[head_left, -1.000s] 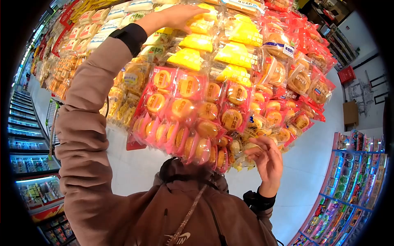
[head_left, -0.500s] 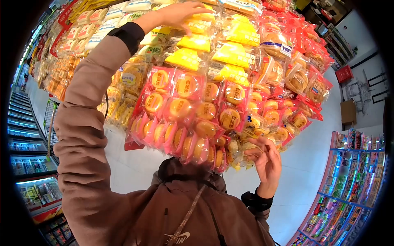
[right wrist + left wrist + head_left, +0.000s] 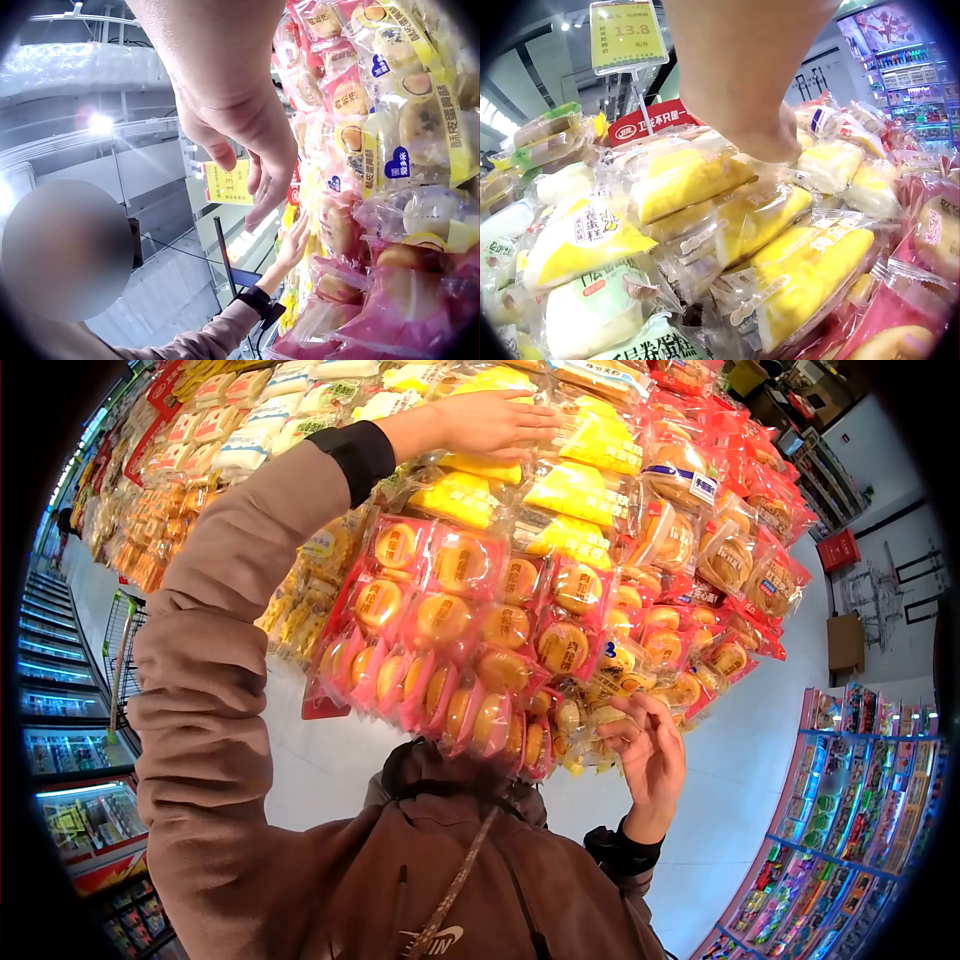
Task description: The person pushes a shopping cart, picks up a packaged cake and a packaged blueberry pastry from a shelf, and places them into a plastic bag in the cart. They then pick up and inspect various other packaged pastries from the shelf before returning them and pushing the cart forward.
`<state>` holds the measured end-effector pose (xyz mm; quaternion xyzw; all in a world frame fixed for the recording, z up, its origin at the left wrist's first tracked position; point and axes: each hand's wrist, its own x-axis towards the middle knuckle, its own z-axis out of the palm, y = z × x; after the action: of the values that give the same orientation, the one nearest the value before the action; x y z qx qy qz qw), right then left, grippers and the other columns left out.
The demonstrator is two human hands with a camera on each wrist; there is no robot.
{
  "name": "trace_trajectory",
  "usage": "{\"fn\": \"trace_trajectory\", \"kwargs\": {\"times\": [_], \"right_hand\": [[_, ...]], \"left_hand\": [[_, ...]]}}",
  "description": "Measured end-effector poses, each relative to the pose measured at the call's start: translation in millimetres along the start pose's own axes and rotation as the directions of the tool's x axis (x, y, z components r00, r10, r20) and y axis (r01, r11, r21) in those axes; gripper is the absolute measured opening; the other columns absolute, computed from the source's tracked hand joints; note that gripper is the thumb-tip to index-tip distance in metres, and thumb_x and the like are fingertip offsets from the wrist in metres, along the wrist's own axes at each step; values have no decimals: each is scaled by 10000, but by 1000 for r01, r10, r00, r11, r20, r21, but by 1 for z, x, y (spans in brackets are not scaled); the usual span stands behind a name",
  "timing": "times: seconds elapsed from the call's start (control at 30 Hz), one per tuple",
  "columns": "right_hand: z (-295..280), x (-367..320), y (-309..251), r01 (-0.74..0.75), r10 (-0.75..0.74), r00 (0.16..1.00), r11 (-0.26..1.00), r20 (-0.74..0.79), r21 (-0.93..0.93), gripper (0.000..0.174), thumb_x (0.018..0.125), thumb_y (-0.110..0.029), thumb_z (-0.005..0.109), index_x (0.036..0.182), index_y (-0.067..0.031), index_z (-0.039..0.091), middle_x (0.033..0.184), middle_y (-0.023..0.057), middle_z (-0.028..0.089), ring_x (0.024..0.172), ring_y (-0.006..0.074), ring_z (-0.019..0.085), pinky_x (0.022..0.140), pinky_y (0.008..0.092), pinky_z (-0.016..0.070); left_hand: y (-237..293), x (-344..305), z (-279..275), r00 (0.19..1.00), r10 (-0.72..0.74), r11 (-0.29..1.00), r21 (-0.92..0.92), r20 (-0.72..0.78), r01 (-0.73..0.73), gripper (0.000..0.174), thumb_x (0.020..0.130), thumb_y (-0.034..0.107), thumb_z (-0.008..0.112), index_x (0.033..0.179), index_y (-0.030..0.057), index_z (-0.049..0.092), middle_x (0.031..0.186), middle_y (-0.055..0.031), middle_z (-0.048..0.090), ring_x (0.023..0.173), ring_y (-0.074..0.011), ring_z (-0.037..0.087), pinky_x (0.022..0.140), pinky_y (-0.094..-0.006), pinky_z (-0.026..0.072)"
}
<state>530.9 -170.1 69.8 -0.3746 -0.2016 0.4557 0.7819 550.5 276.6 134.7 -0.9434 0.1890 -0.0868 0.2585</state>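
My left hand [image 3: 490,425] reaches across the stacked display, its fingers extended over yellow-wrapped cakes [image 3: 600,435]. In the left wrist view, the same hand [image 3: 742,82] comes down from above and hides some of the packets behind it, while more yellow cake packets [image 3: 810,262] lie in front. Beside the front right edge of the pile is my right hand [image 3: 652,755], raised with loosely bent fingers and nothing in them. The right wrist view has that hand [image 3: 244,142] hanging close beside clear packets with yellow edges [image 3: 424,135].
Pink-wrapped round pastries [image 3: 445,618] cover the near side of the pile. Red bread packets [image 3: 770,575] lie at the right and pale cake packets [image 3: 245,450] at the left. A price sign [image 3: 630,34] stands behind. A shopping cart [image 3: 122,650] and shelves [image 3: 850,800] flank the display.
My left hand has shifted right and a little nearer over the yellow packets, with its fingers straighter. The right hand keeps almost the same position and pose.
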Motion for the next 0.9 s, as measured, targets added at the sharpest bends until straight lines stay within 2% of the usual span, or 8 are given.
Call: {"fn": "trace_trajectory", "kwargs": {"times": [0.23,0.33,0.43,0.47,0.57,0.63,0.77,0.9], "right_hand": [[6,1,1,8,-8,999,1000,33,-3,453,908,-260,424,1224,62,389,1199,278,461,961,395,565,775,403,492],[9,1,0,10,-10,999,1000,33,-17,466,905,-275,430,1225,60,389,1191,280,468,956,390,568,774,397,492],[12,0,-2,58,-57,998,998,39,-25,484,898,-296,439,1225,58,391,1181,282,476,953,383,572,774,388,490],[14,1,-2,69,-68,997,997,40,-20,487,897,-300,441,1225,57,393,1178,281,479,952,381,573,773,386,489],[20,4,0,93,-92,995,996,43,-16,492,893,-306,444,1224,54,397,1171,279,486,950,378,574,771,383,485],[28,9,3,83,-81,996,996,46,-24,488,892,-302,442,1224,53,398,1171,279,487,952,378,573,770,387,482],[60,21,7,41,-34,996,994,77,-99,503,883,-318,452,1224,47,394,1155,255,497,929,341,575,745,362,479],[82,29,18,36,-25,997,990,80,-134,500,880,-321,461,1204,55,400,1140,254,502,938,334,572,746,369,474]], "left_hand": [[2,0,-5,999,-19,1000,5,49,18,485,934,338,346,1351,95,306,1421,-71,280,1296,-193,291,1076,-392,211],[-4,-3,-17,985,-9,999,-36,-173,3,446,911,294,406,1306,86,394,1367,-72,380,1250,-182,372,1045,-397,257],[-10,-25,-65,929,-107,992,-100,-354,76,679,774,402,608,1314,74,361,1313,-163,402,1215,-303,382,1019,-430,282],[0,-41,-103,919,-164,980,-166,-359,110,677,777,410,603,1317,84,358,1315,-157,402,1224,-293,376,1027,-445,268],[33,-103,-165,862,-347,932,-242,-369,272,445,851,144,497,1281,68,415,1257,-93,500,1182,-256,455,1026,-403,289],[53,-145,-186,860,-324,945,-174,-393,276,411,832,150,509,1230,51,473,1237,-107,514,1151,-238,483,994,-424,323],[117,-214,-191,770,-569,806,-383,-289,452,381,738,20,509,1117,-15,528,1100,-139,589,1078,-327,527,951,-449,358],[173,-270,-167,552,-814,533,-616,-183,580,355,752,16,493,1104,-20,522,1079,-160,586,1071,-330,524,947,-436,364]]}}
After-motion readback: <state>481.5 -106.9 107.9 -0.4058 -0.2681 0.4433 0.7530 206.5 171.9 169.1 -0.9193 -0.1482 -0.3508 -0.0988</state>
